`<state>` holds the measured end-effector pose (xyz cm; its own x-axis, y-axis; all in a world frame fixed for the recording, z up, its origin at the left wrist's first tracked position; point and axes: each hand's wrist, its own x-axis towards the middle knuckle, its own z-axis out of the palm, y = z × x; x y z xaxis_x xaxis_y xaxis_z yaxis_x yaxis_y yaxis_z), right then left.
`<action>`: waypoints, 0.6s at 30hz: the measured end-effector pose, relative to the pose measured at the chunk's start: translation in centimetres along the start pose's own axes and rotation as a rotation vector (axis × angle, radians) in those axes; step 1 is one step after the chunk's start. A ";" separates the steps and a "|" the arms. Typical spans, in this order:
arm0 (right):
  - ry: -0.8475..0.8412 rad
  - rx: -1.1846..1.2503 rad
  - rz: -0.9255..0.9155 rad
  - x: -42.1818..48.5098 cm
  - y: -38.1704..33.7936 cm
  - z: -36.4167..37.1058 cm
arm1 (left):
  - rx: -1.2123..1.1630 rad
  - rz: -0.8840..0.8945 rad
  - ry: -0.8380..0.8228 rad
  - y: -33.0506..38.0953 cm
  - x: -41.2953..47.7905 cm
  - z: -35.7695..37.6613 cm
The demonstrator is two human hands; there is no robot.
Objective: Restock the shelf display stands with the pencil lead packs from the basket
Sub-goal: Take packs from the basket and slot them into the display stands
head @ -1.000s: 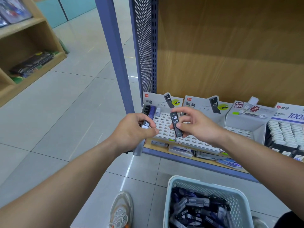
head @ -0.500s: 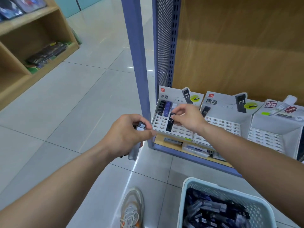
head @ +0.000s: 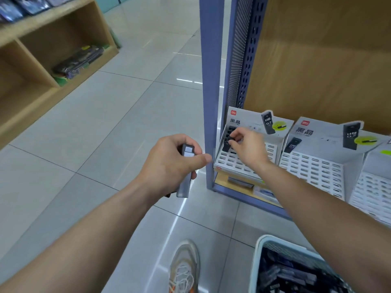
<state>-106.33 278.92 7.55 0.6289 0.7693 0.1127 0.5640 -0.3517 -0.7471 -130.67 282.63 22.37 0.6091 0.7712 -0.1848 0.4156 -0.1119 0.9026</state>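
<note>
**Q:** Where do the lead packs lie relative to the blue post [head: 208, 81]?

**A:** Left of it, the left hand [head: 171, 163] has its fingers curled round a stack of packs [head: 184, 187]. Right of it, the right hand [head: 247, 146] pinches one dark pack [head: 226, 146] over the left display stand [head: 232, 163], hiding several slots. The basket [head: 255, 265] of packs stands below-right of the post; a shoe [head: 184, 267] lies below it.
</note>
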 end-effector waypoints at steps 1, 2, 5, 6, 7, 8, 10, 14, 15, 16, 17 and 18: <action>0.003 -0.007 -0.001 0.0 0.1 0.0 | -0.008 0.001 0.003 0.0 0.0 -0.1; 0.007 -0.018 -0.002 0.0 0.2 0.0 | -0.016 0.000 0.004 0.0 0.0 -0.2; 0.003 -0.064 -0.031 -0.1 0.5 0.0 | -0.022 0.001 0.008 -0.2 -0.1 -0.4; -0.012 -0.086 -0.058 -0.1 0.5 0.1 | -0.021 0.004 0.010 -0.2 -0.2 -0.4; -0.029 -0.112 -0.088 -0.2 0.4 0.1 | -0.020 0.007 0.012 -0.3 -0.2 -0.5; -0.041 -0.141 -0.116 -0.3 0.3 0.2 | -0.020 0.010 0.013 -0.3 -0.2 -0.6; -0.050 -0.195 -0.157 -0.3 0.2 0.4 | -0.027 0.012 0.014 -0.3 -0.1 -0.6; -0.141 -0.318 -0.151 -0.3 -0.2 0.4 | -0.036 0.019 0.004 -0.4 0.0 -0.3; -0.156 -0.331 -0.146 -0.4 -0.4 0.2 | -0.036 0.024 0.001 -0.3 0.1 -0.2; -0.156 -0.329 -0.144 -0.5 -0.8 -0.1 | -0.033 0.030 -0.002 -0.2 0.2 -0.1; -0.144 -0.309 -0.145 -0.8 -1.3 -0.7 | -0.031 0.036 -0.005 -0.1 0.2 0.0; -0.124 -0.270 -0.140 -1.2 -2.0 -1.6 | -0.030 0.043 -0.009 0.1 0.3 0.2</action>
<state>-107.36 277.91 9.94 0.4742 0.8736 0.1091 0.7726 -0.3535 -0.5273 -130.30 282.69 22.31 0.6321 0.7603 -0.1495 0.3687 -0.1254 0.9210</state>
